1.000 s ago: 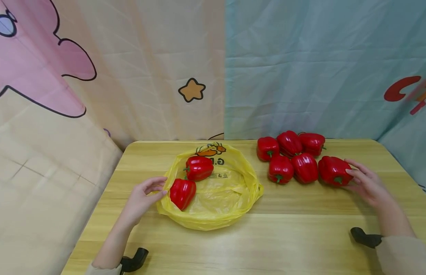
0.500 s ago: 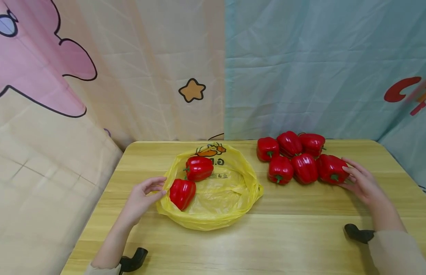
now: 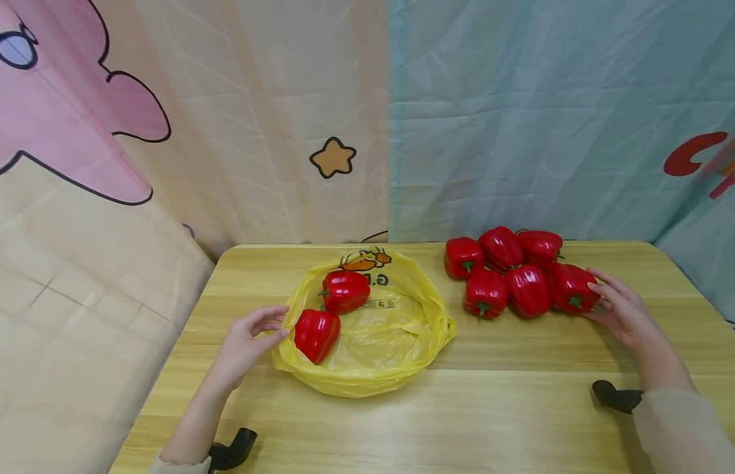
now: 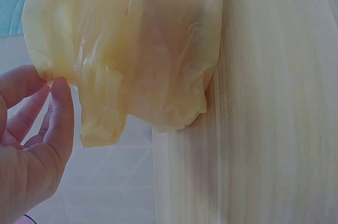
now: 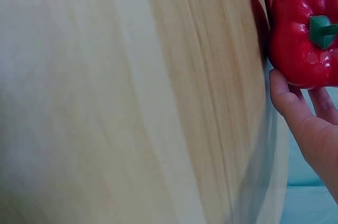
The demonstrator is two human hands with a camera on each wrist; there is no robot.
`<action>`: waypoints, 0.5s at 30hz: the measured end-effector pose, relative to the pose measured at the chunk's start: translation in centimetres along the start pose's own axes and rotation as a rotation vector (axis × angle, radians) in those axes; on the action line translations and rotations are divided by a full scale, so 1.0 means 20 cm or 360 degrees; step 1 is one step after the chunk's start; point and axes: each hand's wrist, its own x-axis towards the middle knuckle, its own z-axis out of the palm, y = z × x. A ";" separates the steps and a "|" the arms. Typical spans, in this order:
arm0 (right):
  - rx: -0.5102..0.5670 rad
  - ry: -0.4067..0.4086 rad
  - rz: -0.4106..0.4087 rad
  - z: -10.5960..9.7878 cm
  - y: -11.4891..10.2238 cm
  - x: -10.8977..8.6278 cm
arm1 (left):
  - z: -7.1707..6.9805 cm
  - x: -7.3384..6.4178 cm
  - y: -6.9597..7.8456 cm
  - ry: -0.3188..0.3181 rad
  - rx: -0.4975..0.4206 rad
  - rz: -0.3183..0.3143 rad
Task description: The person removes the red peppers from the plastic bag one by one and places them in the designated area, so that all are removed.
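Observation:
A yellow plastic bag (image 3: pixel 373 382) lies spread on the table with its mouth facing up. Two red bell peppers, one at the back (image 3: pixel 346 291) and one nearer (image 3: pixel 317 336), rest inside it at the left. My left hand (image 3: pixel 247 342) pinches the bag's left rim between thumb and fingers, as the left wrist view also shows. At the right, my right hand (image 3: pixel 627 316) touches the right side of another bell pepper (image 3: pixel 573 288). In the right wrist view its fingertips rest at the edge of this green-stemmed pepper (image 5: pixel 296 49), not wrapped around it.
Several more red bell peppers (image 3: pixel 527 290) sit in a close group left of the right hand, near the table's back edge. The wooden table (image 3: pixel 462 421) ends at a printed curtain (image 3: pixel 498 131). Black wrist mounts (image 3: pixel 616 397) stick out by each sleeve.
My right hand and the pepper it touches have shifted slightly left and back, up against the neighbouring pepper. My left hand keeps its hold on the bag, which has stayed put.

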 end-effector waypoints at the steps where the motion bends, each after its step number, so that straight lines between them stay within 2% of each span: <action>1: -0.0005 0.0001 0.0000 0.00 0.00 0.00 | 0.00 0.00 0.00 0.0001 0.0002 -0.0002; 8: -0.0058 0.0017 -0.0010 0.01 0.00 0.02 | 0.00 0.00 0.00 -0.0007 0.0001 -0.0020; 15: -0.0041 0.0012 -0.0045 0.01 0.01 0.01 | 0.00 -0.01 0.00 -0.0013 -0.0014 -0.0023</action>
